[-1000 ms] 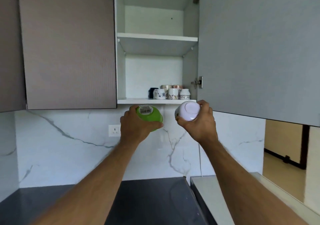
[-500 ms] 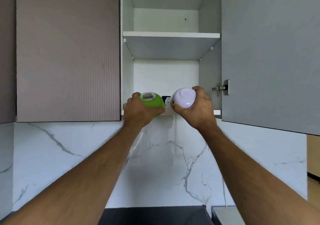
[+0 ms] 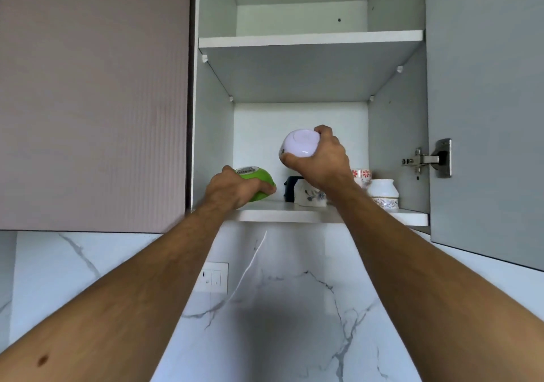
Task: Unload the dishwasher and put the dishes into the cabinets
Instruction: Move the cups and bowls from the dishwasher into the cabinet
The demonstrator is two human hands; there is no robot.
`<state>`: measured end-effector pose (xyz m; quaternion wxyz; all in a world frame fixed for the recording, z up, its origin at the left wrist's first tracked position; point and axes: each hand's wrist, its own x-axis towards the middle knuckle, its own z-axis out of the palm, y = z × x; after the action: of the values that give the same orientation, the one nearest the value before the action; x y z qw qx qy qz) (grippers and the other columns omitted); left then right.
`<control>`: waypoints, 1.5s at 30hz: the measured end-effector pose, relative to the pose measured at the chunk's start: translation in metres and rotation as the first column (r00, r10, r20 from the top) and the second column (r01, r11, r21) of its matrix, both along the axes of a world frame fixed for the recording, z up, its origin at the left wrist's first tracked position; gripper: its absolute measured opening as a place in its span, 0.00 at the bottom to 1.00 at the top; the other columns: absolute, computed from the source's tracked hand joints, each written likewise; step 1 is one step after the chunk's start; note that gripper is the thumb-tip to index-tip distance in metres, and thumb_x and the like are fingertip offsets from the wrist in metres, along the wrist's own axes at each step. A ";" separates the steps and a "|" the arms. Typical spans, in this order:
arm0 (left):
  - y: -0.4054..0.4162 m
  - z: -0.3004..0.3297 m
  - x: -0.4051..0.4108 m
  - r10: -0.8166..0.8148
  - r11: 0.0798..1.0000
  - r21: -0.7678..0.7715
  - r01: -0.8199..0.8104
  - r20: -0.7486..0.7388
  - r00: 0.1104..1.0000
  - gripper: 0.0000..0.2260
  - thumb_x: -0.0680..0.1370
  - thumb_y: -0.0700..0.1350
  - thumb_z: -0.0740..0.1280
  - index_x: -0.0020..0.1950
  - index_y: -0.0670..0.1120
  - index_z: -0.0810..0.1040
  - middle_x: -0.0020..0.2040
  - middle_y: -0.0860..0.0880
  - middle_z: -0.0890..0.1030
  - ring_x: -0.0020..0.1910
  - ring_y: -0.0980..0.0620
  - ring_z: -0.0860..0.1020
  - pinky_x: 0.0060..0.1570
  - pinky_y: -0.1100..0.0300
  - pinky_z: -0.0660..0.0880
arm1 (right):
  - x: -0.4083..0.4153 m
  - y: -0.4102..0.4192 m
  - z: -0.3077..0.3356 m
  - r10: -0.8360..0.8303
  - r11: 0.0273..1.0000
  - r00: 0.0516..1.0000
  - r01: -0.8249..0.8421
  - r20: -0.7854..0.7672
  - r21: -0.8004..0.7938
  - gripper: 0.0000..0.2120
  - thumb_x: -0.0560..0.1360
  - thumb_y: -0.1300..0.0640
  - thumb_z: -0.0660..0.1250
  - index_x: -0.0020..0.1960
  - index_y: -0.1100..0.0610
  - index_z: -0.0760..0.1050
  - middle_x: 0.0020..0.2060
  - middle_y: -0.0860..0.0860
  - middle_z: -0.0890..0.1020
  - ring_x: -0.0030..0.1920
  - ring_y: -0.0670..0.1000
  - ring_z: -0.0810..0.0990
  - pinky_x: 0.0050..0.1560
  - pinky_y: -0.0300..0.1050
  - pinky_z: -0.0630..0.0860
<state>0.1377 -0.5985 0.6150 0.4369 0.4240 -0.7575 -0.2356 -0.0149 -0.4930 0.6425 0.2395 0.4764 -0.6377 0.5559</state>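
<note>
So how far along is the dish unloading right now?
Several cups already stand on the lower shelf. In hand: the left hand sets a green bowl there; the right hand holds a white bowl above. The dishwasher is out of view.

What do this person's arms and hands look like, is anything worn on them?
Both forearms are bare with no sleeves in view. The left hand and right hand wear no gloves, and no rings or watch show. A small dark mark sits on the left forearm near the bottom edge.
</note>
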 end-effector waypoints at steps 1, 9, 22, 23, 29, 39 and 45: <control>-0.004 0.002 -0.003 -0.003 1.000 0.026 0.002 0.012 1.000 0.46 0.59 0.66 0.77 0.68 0.44 0.66 0.59 0.47 0.74 0.55 0.46 0.74 0.51 0.55 0.73 | -0.002 -0.011 0.007 0.000 1.000 1.000 0.000 -0.006 0.029 0.42 0.64 0.39 0.76 0.71 0.54 0.64 0.61 0.54 0.74 0.61 0.56 0.74 0.57 0.48 0.73; -0.039 0.010 -0.018 -0.023 0.992 0.128 0.012 0.086 0.996 0.38 0.59 0.63 0.77 0.62 0.46 0.73 0.55 0.46 0.77 0.52 0.45 0.77 0.47 0.56 0.73 | 0.002 -0.112 0.042 -0.193 0.931 0.981 0.187 -0.012 0.314 0.40 0.60 0.39 0.74 0.64 0.57 0.64 0.55 0.53 0.76 0.65 0.57 0.67 0.55 0.49 0.70; -0.050 0.007 -0.017 -0.114 0.988 0.125 0.091 0.186 0.976 0.23 0.62 0.55 0.77 0.51 0.50 0.72 0.49 0.48 0.76 0.47 0.48 0.77 0.45 0.57 0.75 | 0.027 -0.150 0.027 -0.149 0.529 0.963 0.271 -0.226 0.804 0.09 0.72 0.46 0.67 0.37 0.50 0.75 0.46 0.51 0.83 0.49 0.54 0.82 0.58 0.54 0.78; -0.049 0.006 -0.017 -0.124 0.987 0.122 0.102 0.188 0.974 0.21 0.63 0.54 0.77 0.49 0.51 0.72 0.48 0.48 0.75 0.49 0.47 0.77 0.50 0.56 0.76 | 0.027 -0.149 0.026 -0.145 0.517 0.965 0.264 -0.220 0.814 0.10 0.72 0.46 0.67 0.36 0.50 0.75 0.43 0.51 0.83 0.46 0.53 0.82 0.58 0.53 0.78; -0.046 0.008 -0.014 -0.171 0.983 0.102 0.152 0.216 0.961 0.17 0.67 0.53 0.75 0.40 0.54 0.66 0.44 0.50 0.74 0.57 0.46 0.77 0.61 0.52 0.74 | 0.020 -0.162 0.023 -0.170 0.491 0.983 0.147 -0.071 0.859 0.17 0.63 0.43 0.68 0.43 0.55 0.80 0.40 0.53 0.84 0.39 0.54 0.83 0.55 0.55 0.80; -0.052 0.015 -0.005 -0.347 0.933 0.186 0.307 0.247 0.905 0.15 0.72 0.51 0.75 0.47 0.50 0.69 0.45 0.51 0.73 0.52 0.48 0.73 0.60 0.56 0.71 | 0.013 -0.168 0.018 -0.115 0.526 0.993 0.094 -0.039 0.845 0.12 0.73 0.50 0.68 0.51 0.56 0.78 0.47 0.53 0.84 0.39 0.55 0.84 0.45 0.48 0.80; -0.059 0.007 -0.003 -0.315 0.946 0.144 0.292 0.186 0.931 0.20 0.70 0.55 0.76 0.52 0.48 0.70 0.48 0.50 0.75 0.52 0.49 0.75 0.51 0.58 0.72 | 0.010 -0.170 0.015 -0.034 0.624 0.995 -0.052 0.094 0.779 0.17 0.77 0.55 0.68 0.65 0.57 0.71 0.58 0.57 0.79 0.44 0.58 0.81 0.53 0.54 0.81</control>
<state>0.1346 -0.6577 0.6221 0.2893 0.3481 -0.8404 -0.2981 -0.0051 -0.6629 0.6579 -0.0255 0.5079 -0.8243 0.2488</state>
